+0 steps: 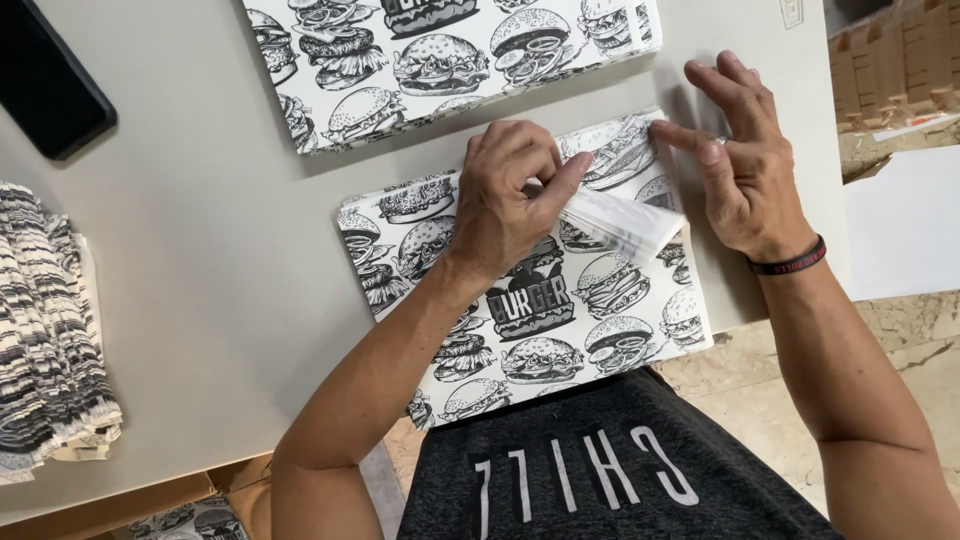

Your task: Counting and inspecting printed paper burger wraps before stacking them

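Left hand (505,195) fingers pinched on the folded edge of a thin white paper sheet (625,222), lifted just above a black-and-white burger-print paper sheet (560,320) lying flat at the near edge of the grey table (200,250). Right hand (740,165) fingers spread apart, index tip touching the sheet's far right corner. Second burger-print stack (450,50) farther back. Fanned pile of printed paper (45,330) at left, black phone (45,80) top left.
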